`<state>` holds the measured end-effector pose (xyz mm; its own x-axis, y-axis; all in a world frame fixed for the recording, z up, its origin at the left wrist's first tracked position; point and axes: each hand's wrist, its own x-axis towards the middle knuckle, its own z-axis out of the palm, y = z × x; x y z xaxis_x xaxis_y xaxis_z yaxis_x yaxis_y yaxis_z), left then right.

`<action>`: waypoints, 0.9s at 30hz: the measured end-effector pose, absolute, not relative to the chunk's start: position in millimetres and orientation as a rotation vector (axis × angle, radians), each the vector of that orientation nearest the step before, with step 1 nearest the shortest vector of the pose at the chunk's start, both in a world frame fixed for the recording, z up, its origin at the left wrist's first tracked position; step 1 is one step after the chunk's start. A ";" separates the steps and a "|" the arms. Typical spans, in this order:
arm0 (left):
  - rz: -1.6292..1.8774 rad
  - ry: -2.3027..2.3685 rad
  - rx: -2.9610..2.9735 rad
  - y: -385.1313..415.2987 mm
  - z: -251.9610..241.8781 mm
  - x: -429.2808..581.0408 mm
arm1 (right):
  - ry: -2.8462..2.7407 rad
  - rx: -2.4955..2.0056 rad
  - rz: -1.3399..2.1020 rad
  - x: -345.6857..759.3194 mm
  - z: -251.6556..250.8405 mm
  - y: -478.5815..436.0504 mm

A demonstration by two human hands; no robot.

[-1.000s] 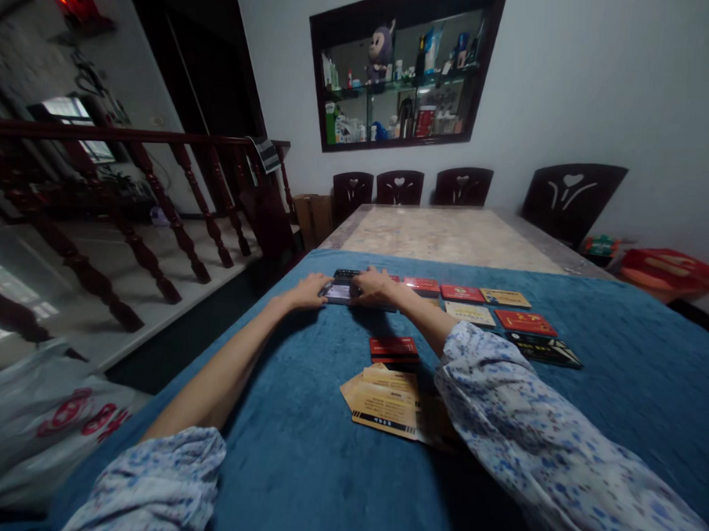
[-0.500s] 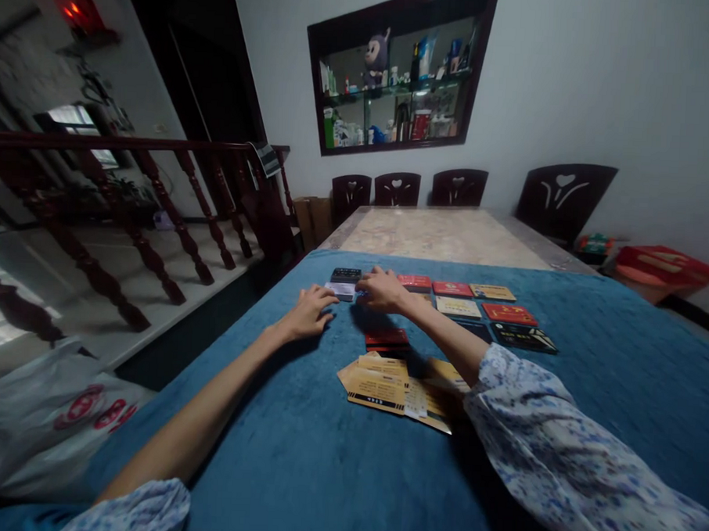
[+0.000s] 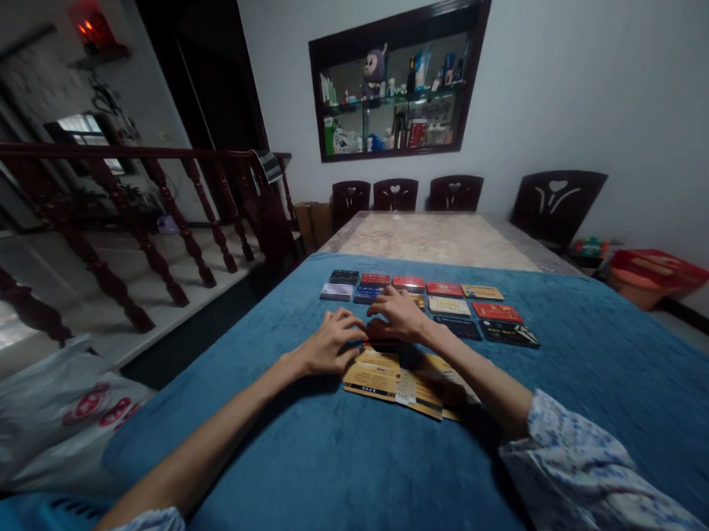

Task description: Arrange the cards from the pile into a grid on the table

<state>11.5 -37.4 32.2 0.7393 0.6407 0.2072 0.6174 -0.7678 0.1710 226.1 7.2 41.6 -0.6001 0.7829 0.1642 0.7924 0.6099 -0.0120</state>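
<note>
A dark red card stack [image 3: 380, 343] lies on the blue cloth, largely covered by my hands. At its left edge is my left hand [image 3: 332, 341], fingers bent and apart. My right hand [image 3: 402, 314] curves over its top and right side, fingers spread; I cannot tell how firmly either touches it. Just in front lies a fan of yellow cards [image 3: 373, 373]. Beyond my hands, cards sit in neat rows: a pale purple stack [image 3: 336, 292], a blue stack [image 3: 366, 296], a cream one [image 3: 449, 306], a red one [image 3: 496, 312] and a black one [image 3: 509, 333].
The blue cloth [image 3: 275, 465] covers the near part of a stone-topped table [image 3: 426, 239]. Dark chairs [image 3: 456, 193] stand along its far side. A wooden railing [image 3: 188, 155] and white plastic bag [image 3: 59, 425] are on the left.
Both hands have moved from the pale purple and blue stacks back toward me, to the dark red stack. The purple and blue stacks are now uncovered, side by side.
</note>
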 end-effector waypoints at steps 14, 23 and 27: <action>0.478 0.674 2.808 -67.4 20.9 1.7 | -2.631 -1.047 -0.071 235.4 16.9 -10.5; 0.476 0.765 2.845 -60.8 19.7 -8.9 | -2.687 -0.866 0.039 226.5 26.8 -29.4; 0.458 0.813 2.842 -57.3 21.0 -14.9 | -2.709 -0.820 0.058 225.2 22.2 -30.2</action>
<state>-14.9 -57.3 21.0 0.8064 0.5364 0.2489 0.4907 -0.8419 0.2246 225.2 -30.2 22.2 -0.7883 0.5472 0.2814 0.5347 0.8355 -0.1267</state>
